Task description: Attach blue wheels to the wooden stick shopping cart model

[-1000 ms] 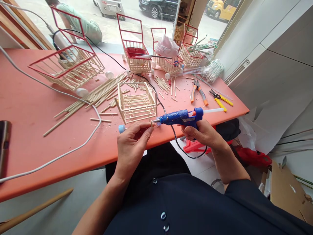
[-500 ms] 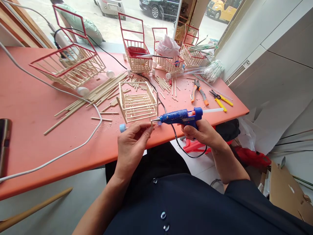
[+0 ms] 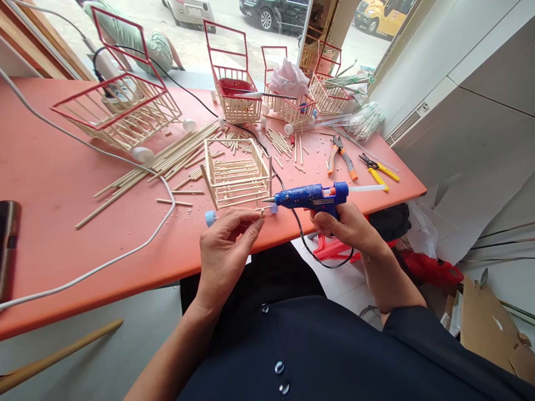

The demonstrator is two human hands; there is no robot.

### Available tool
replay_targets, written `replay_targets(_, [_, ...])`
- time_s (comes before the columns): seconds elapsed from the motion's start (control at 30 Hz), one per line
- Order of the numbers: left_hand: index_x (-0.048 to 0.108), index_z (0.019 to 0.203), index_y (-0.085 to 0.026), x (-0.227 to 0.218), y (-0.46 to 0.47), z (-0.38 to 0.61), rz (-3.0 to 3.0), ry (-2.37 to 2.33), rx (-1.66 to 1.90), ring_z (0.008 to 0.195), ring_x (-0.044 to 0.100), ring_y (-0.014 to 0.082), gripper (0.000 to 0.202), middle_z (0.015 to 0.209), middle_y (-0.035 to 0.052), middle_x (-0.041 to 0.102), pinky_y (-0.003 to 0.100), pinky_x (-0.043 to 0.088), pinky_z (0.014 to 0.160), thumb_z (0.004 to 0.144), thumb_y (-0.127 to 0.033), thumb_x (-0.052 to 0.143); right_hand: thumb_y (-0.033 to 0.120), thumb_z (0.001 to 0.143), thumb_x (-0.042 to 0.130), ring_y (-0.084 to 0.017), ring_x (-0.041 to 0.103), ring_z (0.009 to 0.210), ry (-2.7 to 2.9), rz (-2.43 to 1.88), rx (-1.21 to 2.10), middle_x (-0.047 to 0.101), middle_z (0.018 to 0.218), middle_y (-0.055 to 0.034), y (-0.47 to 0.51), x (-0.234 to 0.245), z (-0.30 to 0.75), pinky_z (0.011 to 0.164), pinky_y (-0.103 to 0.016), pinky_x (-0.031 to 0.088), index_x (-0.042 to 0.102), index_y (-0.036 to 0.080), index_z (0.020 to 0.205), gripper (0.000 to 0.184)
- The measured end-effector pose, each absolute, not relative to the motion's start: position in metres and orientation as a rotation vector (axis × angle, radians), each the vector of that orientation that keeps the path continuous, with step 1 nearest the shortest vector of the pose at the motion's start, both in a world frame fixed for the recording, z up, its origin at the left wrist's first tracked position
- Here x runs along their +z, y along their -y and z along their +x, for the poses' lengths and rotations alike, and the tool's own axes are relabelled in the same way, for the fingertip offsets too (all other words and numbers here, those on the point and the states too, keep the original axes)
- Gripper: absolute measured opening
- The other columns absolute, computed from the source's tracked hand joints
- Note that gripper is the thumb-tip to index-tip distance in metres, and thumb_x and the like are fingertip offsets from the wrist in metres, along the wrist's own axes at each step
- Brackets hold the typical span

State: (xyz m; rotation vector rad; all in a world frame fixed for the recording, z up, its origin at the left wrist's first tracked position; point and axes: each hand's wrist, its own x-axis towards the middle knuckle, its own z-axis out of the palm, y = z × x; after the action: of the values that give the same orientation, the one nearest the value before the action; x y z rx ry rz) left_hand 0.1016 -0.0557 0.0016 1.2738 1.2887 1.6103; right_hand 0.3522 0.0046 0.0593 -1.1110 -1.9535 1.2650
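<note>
My right hand (image 3: 340, 225) grips a blue hot glue gun (image 3: 311, 196) by its handle, a clear glue stick (image 3: 368, 188) poking from its back. The nozzle points left, just above my left fingertips. My left hand (image 3: 229, 239) is closed, pinching a short wooden stick (image 3: 262, 213) between thumb and fingers. Right behind it on the table stands a small unpainted frame of wooden sticks (image 3: 238, 181), open at the top. Light-blue caps (image 3: 210, 218) show at its near corners.
Stick carts with red rims, such as the large one (image 3: 121, 114), line the back of the orange table (image 3: 104, 262). Loose sticks (image 3: 167, 159) and chips lie around. Pliers (image 3: 341, 157) and yellow-handled cutters (image 3: 379, 171) lie at right. A white cable (image 3: 125, 259) crosses the left; a person crouches outside.
The glue gun has shifted slightly right, its nozzle tip moving up and off the stick's end. My left hand keeps its pinch almost in place. The person outside has moved a little.
</note>
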Motion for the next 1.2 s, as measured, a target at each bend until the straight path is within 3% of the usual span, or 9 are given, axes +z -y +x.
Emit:
replay_targets(0.1, [0.087, 0.089, -0.025, 0.006, 0.057, 0.101, 1.079, -1.186, 1.677, 0.088, 0.071, 0.0152, 0.005, 0.091, 0.0023, 0.079, 0.025, 0.056, 0.082, 0.087, -0.027, 0.091, 0.076, 0.1, 0.07, -0.011, 0.045, 0.057, 1.962, -1.088, 1.26, 0.051, 0.062, 0.0028, -0.004, 0.059, 0.352, 0.052, -0.025, 0.037, 0.059, 0.02, 0.08, 0.06])
replay_targets(0.2, [0.087, 0.084, -0.024, 0.01, 0.054, 0.1, 0.806, -1.067, 1.649, 0.072, 0.062, 0.0109, 0.018, 0.08, 0.001, 0.074, 0.023, 0.052, 0.071, 0.077, -0.033, 0.101, 0.074, 0.1, 0.069, -0.011, 0.045, 0.058, 1.965, -1.043, 1.278, 0.052, 0.063, 0.0022, -0.001, 0.058, 0.352, 0.053, -0.026, 0.039, 0.061, 0.019, 0.081, 0.059])
replay_targets(0.33, [0.084, 0.077, -0.02, 0.013, 0.047, 0.098, 0.602, -0.918, 1.589, 0.067, 0.059, 0.009, 0.037, 0.078, 0.0025, 0.074, 0.021, 0.051, 0.064, 0.063, -0.042, 0.11, 0.074, 0.1, 0.07, -0.012, 0.048, 0.061, 1.962, -0.986, 1.303, 0.053, 0.065, 0.0018, 0.002, 0.055, 0.349, 0.056, -0.027, 0.042, 0.062, 0.019, 0.082, 0.058])
replay_targets(0.57, [0.074, 0.069, -0.017, 0.019, 0.043, 0.095, 0.328, -0.81, 1.499, 0.064, 0.055, 0.0072, 0.053, 0.067, -0.003, 0.062, 0.017, 0.046, 0.055, 0.043, -0.035, 0.117, 0.065, 0.105, 0.067, -0.013, 0.046, 0.066, 2.04, -0.9, 1.264, 0.052, 0.067, 0.0013, 0.004, 0.051, 0.346, 0.06, -0.028, 0.04, 0.062, 0.019, 0.083, 0.051])
replay_targets(0.7, [0.072, 0.072, -0.016, 0.02, 0.045, 0.096, 0.243, -0.776, 1.459, 0.064, 0.054, 0.0072, 0.056, 0.068, -0.0036, 0.061, 0.017, 0.046, 0.055, 0.043, -0.031, 0.118, 0.063, 0.104, 0.069, -0.014, 0.047, 0.067, 2.034, -0.871, 1.262, 0.048, 0.066, 0.0023, 0.007, 0.053, 0.342, 0.06, -0.028, 0.038, 0.06, 0.02, 0.082, 0.049])
replay_targets(0.9, [0.068, 0.073, -0.017, 0.014, 0.044, 0.095, 0.295, -0.738, 1.44, 0.066, 0.054, 0.0083, 0.054, 0.07, -0.0044, 0.056, 0.019, 0.046, 0.055, 0.053, -0.032, 0.116, 0.061, 0.105, 0.067, -0.015, 0.047, 0.068, 2.061, -0.887, 1.24, 0.047, 0.066, 0.0021, 0.008, 0.052, 0.343, 0.061, -0.029, 0.038, 0.059, 0.021, 0.079, 0.048])
replay_targets(1.2, [0.068, 0.073, -0.018, 0.002, 0.043, 0.091, 0.364, -0.73, 1.422, 0.072, 0.058, 0.0101, 0.05, 0.072, -0.0024, 0.059, 0.019, 0.049, 0.059, 0.06, -0.035, 0.113, 0.06, 0.105, 0.068, -0.015, 0.048, 0.069, 2.059, -0.931, 1.247, 0.05, 0.067, 0.0011, 0.008, 0.05, 0.347, 0.061, -0.028, 0.039, 0.06, 0.021, 0.08, 0.047])
